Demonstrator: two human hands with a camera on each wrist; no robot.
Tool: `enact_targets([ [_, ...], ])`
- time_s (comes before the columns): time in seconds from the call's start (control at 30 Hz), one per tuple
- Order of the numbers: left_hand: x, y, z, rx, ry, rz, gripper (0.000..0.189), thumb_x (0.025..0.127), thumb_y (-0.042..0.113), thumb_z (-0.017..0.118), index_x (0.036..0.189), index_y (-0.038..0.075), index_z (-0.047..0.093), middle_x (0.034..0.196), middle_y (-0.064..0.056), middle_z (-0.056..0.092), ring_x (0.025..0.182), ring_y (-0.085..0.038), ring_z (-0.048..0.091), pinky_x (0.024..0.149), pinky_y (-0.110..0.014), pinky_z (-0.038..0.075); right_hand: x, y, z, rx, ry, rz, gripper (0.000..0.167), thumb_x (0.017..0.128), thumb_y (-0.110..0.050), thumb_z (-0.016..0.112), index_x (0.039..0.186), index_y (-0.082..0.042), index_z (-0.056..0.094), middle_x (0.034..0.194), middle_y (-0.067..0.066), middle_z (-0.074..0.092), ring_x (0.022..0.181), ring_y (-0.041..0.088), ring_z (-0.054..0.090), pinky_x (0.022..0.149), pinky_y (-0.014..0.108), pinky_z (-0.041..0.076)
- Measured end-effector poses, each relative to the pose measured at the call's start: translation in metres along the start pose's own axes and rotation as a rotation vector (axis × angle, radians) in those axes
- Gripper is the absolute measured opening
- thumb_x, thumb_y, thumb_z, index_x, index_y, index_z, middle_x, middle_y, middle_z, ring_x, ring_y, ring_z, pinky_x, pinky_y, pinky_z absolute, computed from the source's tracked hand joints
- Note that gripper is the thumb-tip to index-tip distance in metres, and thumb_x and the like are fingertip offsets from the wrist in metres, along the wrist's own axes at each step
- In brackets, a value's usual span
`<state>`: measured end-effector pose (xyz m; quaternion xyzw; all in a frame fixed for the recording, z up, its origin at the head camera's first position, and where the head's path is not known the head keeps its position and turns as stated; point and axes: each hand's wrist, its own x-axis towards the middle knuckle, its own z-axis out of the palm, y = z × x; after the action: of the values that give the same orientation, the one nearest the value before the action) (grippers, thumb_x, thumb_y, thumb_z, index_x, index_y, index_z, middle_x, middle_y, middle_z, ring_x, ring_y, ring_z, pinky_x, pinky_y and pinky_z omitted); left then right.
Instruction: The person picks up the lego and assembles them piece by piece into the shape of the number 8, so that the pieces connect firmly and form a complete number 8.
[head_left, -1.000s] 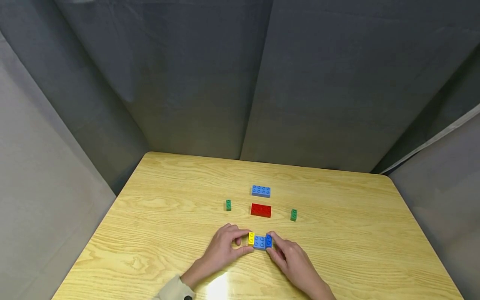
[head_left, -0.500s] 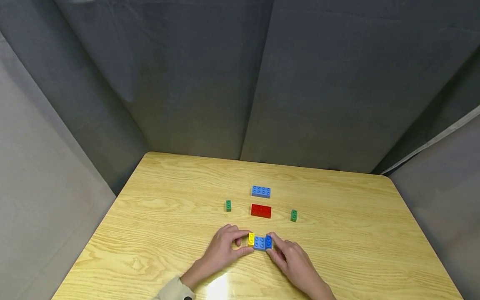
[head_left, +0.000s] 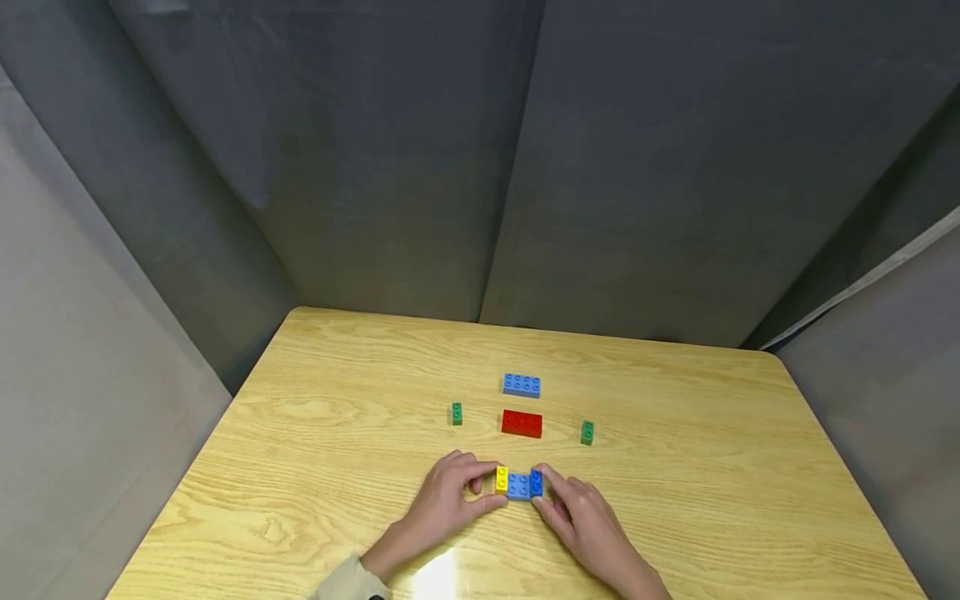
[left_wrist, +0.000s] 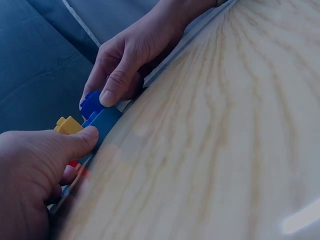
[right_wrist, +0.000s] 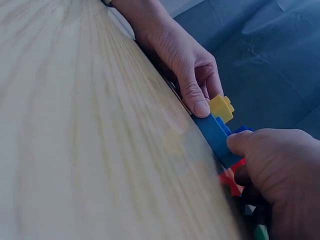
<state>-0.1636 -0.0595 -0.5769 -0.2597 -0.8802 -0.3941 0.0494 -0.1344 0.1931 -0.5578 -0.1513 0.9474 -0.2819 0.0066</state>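
Observation:
A light blue brick (head_left: 518, 486) lies on the table near its front, studs up. On its left end sits a small yellow brick (head_left: 502, 479), and on its right end a small dark blue brick (head_left: 536, 482). My left hand (head_left: 442, 500) pinches the yellow brick between thumb and index finger. From the other side, my right hand (head_left: 591, 527) pinches the dark blue brick the same way. In the left wrist view the left thumb covers part of the yellow brick (left_wrist: 68, 126). The right thumb partly hides the dark blue brick (right_wrist: 243, 129) in the right wrist view.
Beyond the hands lies a red brick (head_left: 522, 423), with another light blue brick (head_left: 522, 385) farther back. Small green bricks stand to the left (head_left: 457, 414) and right (head_left: 587, 432). Grey curtains (head_left: 375, 167) enclose the wooden table (head_left: 712, 467) at the back and sides.

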Motion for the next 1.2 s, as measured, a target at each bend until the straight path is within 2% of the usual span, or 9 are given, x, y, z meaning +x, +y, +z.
enact_targets([
  [0.17,0.0,-0.001,0.001,-0.001,0.003,0.004,0.049,0.089,0.045,0.081,0.126,0.013,0.076,0.077,0.011,0.055,0.073,-0.005,0.046,0.089,-0.032,0.047,0.002,0.005,0.008,0.05,0.056,0.0,0.045,0.1,-0.035,0.072,0.141,-0.02,0.066,0.069,-0.019,0.042,0.061,0.0,0.037,0.071,0.027,0.033],
  [0.23,0.0,-0.001,0.001,-0.001,0.003,0.005,0.049,0.089,0.045,0.081,0.126,0.014,0.076,0.077,0.011,0.054,0.074,-0.005,0.045,0.088,-0.032,0.047,0.002,0.006,0.01,0.059,0.077,-0.009,0.044,0.1,-0.036,0.072,0.14,-0.02,0.067,0.068,-0.02,0.041,0.061,0.0,0.036,0.072,0.027,0.033],
  [0.4,0.001,-0.003,0.002,-0.005,0.011,0.02,0.048,0.09,0.044,0.081,0.126,0.014,0.076,0.077,0.011,0.054,0.075,-0.006,0.044,0.074,-0.023,0.04,0.001,0.006,0.014,0.055,0.135,-0.031,0.044,0.098,-0.037,0.074,0.137,-0.017,0.069,0.067,-0.022,0.039,0.061,-0.002,0.035,0.075,0.028,0.034],
  [0.57,0.001,-0.004,0.002,0.015,0.008,0.025,0.048,0.091,0.046,0.08,0.127,0.014,0.075,0.078,0.013,0.054,0.075,-0.004,0.043,0.073,-0.021,0.039,0.001,0.005,0.015,0.051,0.157,-0.036,0.044,0.098,-0.036,0.075,0.136,-0.016,0.07,0.067,-0.022,0.039,0.061,-0.002,0.034,0.076,0.029,0.034],
  [0.93,0.0,-0.004,0.002,0.036,0.015,0.031,0.045,0.092,0.043,0.08,0.126,0.014,0.075,0.078,0.013,0.054,0.076,-0.005,0.045,0.074,-0.022,0.042,0.001,0.006,0.016,0.05,0.149,-0.015,0.046,0.098,-0.034,0.074,0.139,-0.015,0.067,0.069,-0.021,0.04,0.063,-0.002,0.036,0.078,0.031,0.036],
  [1.2,-0.001,-0.003,0.001,-0.004,0.025,0.012,0.042,0.093,0.036,0.081,0.129,0.014,0.073,0.079,0.011,0.055,0.076,-0.005,0.047,0.072,-0.022,0.041,0.001,0.006,0.016,0.05,0.16,0.006,0.047,0.099,-0.035,0.073,0.14,-0.014,0.066,0.069,-0.02,0.041,0.063,-0.001,0.036,0.08,0.032,0.037],
])
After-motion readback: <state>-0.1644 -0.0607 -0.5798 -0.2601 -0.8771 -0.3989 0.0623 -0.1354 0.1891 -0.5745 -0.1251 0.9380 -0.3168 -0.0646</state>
